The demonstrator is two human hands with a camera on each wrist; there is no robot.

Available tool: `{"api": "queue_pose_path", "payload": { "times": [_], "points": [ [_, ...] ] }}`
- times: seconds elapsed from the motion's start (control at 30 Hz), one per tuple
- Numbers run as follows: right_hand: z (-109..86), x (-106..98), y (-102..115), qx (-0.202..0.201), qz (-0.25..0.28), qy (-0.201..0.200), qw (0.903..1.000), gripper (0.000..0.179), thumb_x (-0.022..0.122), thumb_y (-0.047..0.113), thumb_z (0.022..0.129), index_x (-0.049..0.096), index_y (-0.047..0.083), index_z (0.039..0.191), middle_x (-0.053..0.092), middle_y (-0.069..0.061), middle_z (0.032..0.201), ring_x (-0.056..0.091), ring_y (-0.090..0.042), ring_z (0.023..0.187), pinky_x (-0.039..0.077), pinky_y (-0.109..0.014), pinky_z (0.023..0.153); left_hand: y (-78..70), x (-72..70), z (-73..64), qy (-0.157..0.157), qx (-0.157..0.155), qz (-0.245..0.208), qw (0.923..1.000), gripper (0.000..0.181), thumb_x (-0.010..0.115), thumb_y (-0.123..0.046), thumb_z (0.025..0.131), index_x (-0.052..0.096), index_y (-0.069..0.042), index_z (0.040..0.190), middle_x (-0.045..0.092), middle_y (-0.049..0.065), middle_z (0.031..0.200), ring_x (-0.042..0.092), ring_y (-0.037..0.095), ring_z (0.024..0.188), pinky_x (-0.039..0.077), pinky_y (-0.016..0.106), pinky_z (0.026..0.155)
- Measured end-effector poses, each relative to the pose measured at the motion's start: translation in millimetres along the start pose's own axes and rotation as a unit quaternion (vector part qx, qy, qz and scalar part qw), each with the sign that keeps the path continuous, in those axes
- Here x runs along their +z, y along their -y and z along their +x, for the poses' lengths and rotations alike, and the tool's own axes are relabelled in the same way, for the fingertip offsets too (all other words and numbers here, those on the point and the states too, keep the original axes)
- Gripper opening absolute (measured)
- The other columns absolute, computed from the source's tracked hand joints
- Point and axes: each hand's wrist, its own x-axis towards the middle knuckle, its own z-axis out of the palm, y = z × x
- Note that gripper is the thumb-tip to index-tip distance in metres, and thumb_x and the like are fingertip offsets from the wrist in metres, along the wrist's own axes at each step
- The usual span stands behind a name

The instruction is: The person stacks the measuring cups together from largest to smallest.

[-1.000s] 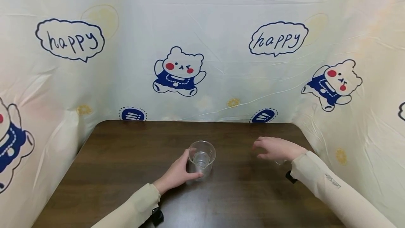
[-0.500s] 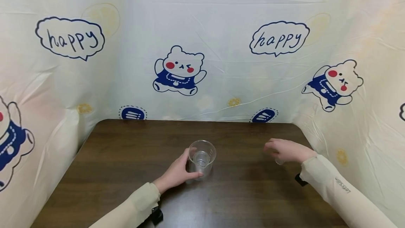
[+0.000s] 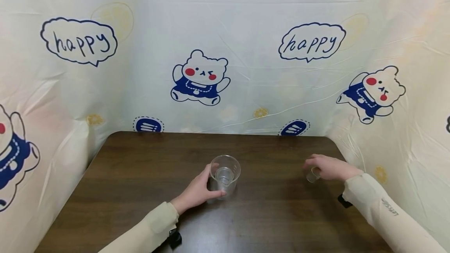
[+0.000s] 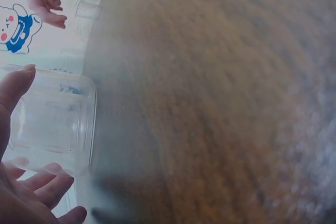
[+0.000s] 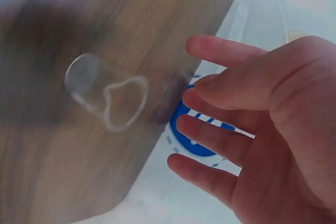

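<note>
A large clear glass beaker [image 3: 225,188] stands upright at the middle of the dark wooden table. My left hand [image 3: 197,192] grips it from the left, thumb on the near side and fingers reaching round the far side. Its clear wall [image 4: 52,121] shows between thumb and fingers in the left wrist view. Over at the right, a small clear beaker [image 3: 311,175] with a pouring lip stands on the table. My right hand [image 3: 328,167] is raised beside and above it. In the right wrist view its fingers are loosely extended, apart from the small beaker [image 5: 97,85], and hold nothing.
The brown table [image 3: 147,167] ends at a straight back edge with rounded corners. Behind and on both sides hangs a pale curtain [image 3: 253,18] printed with bears and the word "happy". Dark wrist devices sit under both sleeves.
My right hand has moved steadily right, and more of the small beaker shows beside it. My left hand has stayed on the large beaker.
</note>
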Motion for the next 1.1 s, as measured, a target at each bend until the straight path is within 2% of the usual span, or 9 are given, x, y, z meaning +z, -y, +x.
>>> {"api": "queue_pose_path", "payload": {
  "times": [0.2,0.43,0.73,0.87,1.1],
  "points": [
    [-8.0,3.9,-10.6,0.015,-0.001,0.006,0.9999,0.045,0.062,-0.019,0.08,0.073,0.008,0.115,0.065,-0.015,0.112,0.064,-0.029,0.097,0.056,-0.049,0.084,0.6,-0.2,0.0,0.0,0.001,-0.003,1.0,0.094,0.092,-0.04,0.079,0.041,-0.012,0.152,0.055,0.007,0.147,0.057,0.026,0.129,0.045,0.051,0.107],
    [-13.5,7.1,-18.1,0.041,0.01,0.013,0.999,0.053,0.065,-0.018,0.078,0.07,0.005,0.125,0.063,-0.025,0.123,0.064,-0.044,0.111,0.053,-0.059,0.092,5.0,1.9,1.2,-0.001,0.0,0.007,1.0,0.093,0.091,-0.043,0.08,0.041,-0.014,0.152,0.057,0.004,0.145,0.057,0.024,0.129,0.046,0.05,0.106],
    [-15.3,12.7,-28.0,0.067,0.035,0.034,0.9966,0.056,0.068,-0.016,0.08,0.065,0.0,0.134,0.061,-0.029,0.131,0.061,-0.049,0.118,0.05,-0.063,0.097,3.9,0.7,-0.1,0.006,-0.003,0.0,1.0,0.094,0.09,-0.043,0.081,0.039,-0.012,0.153,0.055,0.007,0.146,0.057,0.028,0.13,0.045,0.051,0.107],
    [-13.7,18.3,-33.7,0.059,0.033,0.033,0.9972,0.053,0.073,-0.013,0.081,0.066,-0.001,0.132,0.062,-0.028,0.132,0.059,-0.051,0.12,0.049,-0.064,0.099,3.0,0.3,-0.7,0.007,-0.003,-0.004,1.0,0.093,0.091,-0.04,0.081,0.04,-0.012,0.153,0.055,0.008,0.146,0.057,0.03,0.13,0.045,0.052,0.107],
    [-11.0,21.7,-39.1,0.03,0.014,0.008,0.9994,0.052,0.077,-0.011,0.075,0.068,-0.003,0.126,0.066,-0.024,0.121,0.066,-0.042,0.107,0.054,-0.056,0.091,1.4,-1.0,-0.4,0.007,-0.005,-0.003,1.0,0.093,0.091,-0.039,0.081,0.039,-0.011,0.153,0.056,0.009,0.146,0.057,0.03,0.13,0.045,0.052,0.107]
  ]
}}
